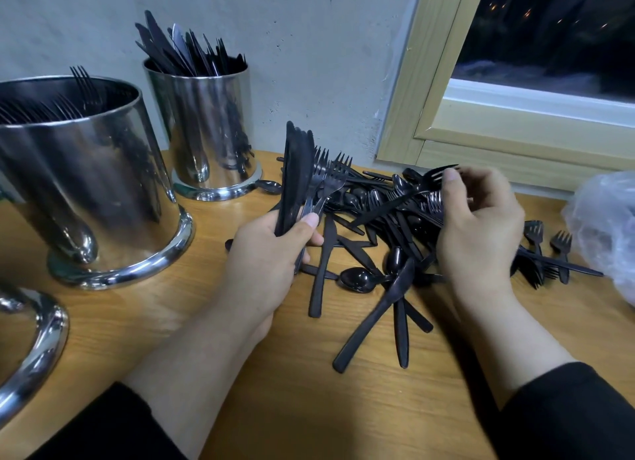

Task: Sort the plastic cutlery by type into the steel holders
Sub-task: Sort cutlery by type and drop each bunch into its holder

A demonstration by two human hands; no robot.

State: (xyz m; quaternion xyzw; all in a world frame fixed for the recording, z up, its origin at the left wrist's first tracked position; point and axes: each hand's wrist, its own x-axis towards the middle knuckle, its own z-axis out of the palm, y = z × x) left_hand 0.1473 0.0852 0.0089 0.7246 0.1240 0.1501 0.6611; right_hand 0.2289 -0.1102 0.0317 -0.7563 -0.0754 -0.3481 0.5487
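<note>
A heap of black plastic cutlery lies on the wooden table: knives, forks and spoons mixed. My left hand grips an upright bundle of knives and forks, tips pointing up. My right hand sits over the heap and pinches a black fork near its tines, with more forks under the fingers. At the left stands a wide steel holder with forks in it. Behind it a narrower steel holder is filled with knives.
The rim of a third steel holder shows at the lower left edge. A crumpled clear plastic bag lies at the right edge. A wall and a wooden window frame close off the table's far side.
</note>
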